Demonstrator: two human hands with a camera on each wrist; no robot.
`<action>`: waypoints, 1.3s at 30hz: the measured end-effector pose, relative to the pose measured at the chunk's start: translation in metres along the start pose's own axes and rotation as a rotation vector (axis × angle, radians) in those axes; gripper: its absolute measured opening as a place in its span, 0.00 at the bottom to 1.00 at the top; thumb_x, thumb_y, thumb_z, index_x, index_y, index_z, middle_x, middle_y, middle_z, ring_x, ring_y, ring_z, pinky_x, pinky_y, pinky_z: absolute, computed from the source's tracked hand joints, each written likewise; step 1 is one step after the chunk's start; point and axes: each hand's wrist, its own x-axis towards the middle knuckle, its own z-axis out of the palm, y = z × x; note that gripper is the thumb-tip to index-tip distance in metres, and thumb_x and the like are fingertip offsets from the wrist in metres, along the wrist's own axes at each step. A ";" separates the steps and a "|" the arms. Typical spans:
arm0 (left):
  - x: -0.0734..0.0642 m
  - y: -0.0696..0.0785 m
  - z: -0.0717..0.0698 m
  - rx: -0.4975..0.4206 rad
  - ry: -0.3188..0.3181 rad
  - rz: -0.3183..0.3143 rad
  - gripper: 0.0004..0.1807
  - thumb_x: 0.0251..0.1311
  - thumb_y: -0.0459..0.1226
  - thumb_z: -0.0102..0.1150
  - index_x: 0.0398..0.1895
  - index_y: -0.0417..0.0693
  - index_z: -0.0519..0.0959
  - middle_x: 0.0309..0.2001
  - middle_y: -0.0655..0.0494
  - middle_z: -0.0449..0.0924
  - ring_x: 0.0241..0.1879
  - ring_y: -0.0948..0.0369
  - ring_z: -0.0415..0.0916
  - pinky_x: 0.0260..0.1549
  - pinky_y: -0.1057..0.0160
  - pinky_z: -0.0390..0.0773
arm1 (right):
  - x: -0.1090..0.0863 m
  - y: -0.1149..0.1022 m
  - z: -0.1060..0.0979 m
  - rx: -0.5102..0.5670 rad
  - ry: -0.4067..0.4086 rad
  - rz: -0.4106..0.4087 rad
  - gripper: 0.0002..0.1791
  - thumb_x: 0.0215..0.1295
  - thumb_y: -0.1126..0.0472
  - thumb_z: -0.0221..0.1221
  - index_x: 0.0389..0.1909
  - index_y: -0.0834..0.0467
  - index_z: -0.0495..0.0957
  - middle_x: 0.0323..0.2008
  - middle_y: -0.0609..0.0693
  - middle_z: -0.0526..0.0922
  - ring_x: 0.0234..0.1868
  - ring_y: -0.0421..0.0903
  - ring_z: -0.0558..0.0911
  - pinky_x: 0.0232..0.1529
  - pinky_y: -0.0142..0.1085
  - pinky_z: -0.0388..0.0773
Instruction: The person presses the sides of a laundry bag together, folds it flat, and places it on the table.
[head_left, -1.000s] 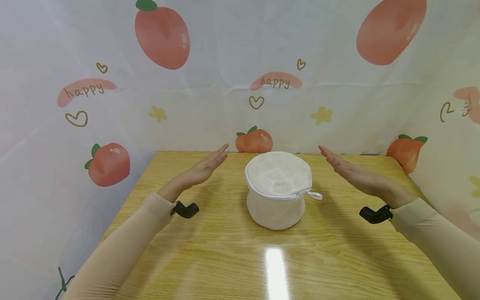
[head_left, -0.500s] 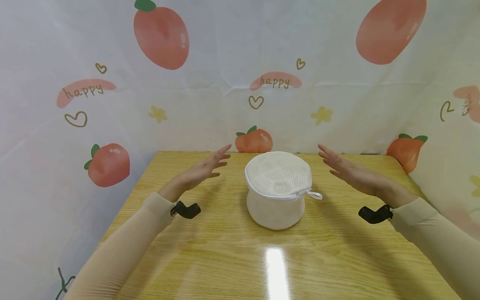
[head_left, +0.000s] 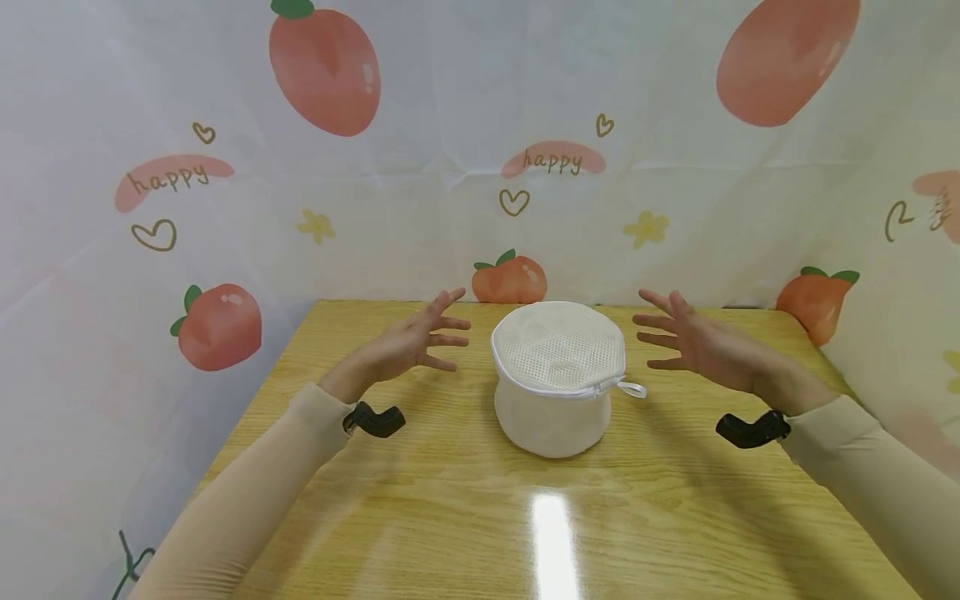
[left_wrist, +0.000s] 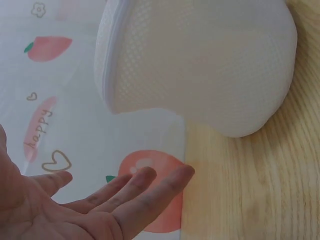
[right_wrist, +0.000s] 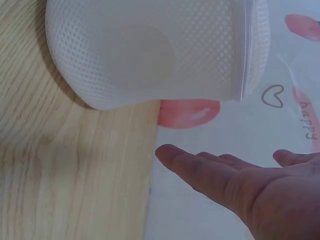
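A round white mesh laundry bag (head_left: 553, 421) stands upright on the wooden table, its zip running round the top rim and a small white loop (head_left: 632, 389) sticking out at the right. To its left my left hand (head_left: 408, 343) hovers with fingers spread, apart from the bag. On the other side my right hand (head_left: 701, 343) is held up the same way, touching nothing. Both wrist views show the mesh side of the bag (left_wrist: 215, 65) beyond the outstretched fingers (right_wrist: 200, 167). Neither hand holds anything.
The wooden table (head_left: 420, 517) carries a bright light reflection near its front. Behind and beside it hangs a white cloth (head_left: 420, 108) printed with peaches, hearts and "happy". A black wrist mount (head_left: 378, 421) is on the left wrist, another mount (head_left: 752, 430) on the right.
Both hands have turned and their fingers have fanned apart, from flat and together a second ago. The bag has stayed in place.
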 end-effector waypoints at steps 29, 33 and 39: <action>0.008 -0.014 0.019 -0.133 -0.050 -0.003 0.36 0.82 0.60 0.31 0.86 0.61 0.42 0.75 0.30 0.60 0.72 0.34 0.64 0.59 0.33 0.75 | 0.004 0.011 0.010 0.207 -0.011 0.015 0.36 0.85 0.41 0.25 0.85 0.50 0.29 0.80 0.71 0.40 0.70 0.42 0.72 0.66 0.61 0.73; 0.009 -0.019 0.023 -0.133 -0.070 0.004 0.36 0.82 0.60 0.30 0.86 0.64 0.40 0.73 0.32 0.64 0.72 0.34 0.64 0.59 0.32 0.75 | 0.006 0.012 0.012 0.210 -0.009 0.015 0.36 0.85 0.41 0.25 0.85 0.47 0.30 0.80 0.71 0.39 0.70 0.43 0.71 0.65 0.59 0.75; 0.012 -0.022 0.030 -0.102 -0.094 0.016 0.33 0.82 0.61 0.29 0.85 0.76 0.40 0.71 0.35 0.65 0.71 0.37 0.68 0.57 0.34 0.77 | 0.009 0.014 0.016 0.160 -0.011 0.016 0.35 0.86 0.42 0.26 0.85 0.43 0.26 0.81 0.70 0.37 0.80 0.70 0.49 0.67 0.64 0.70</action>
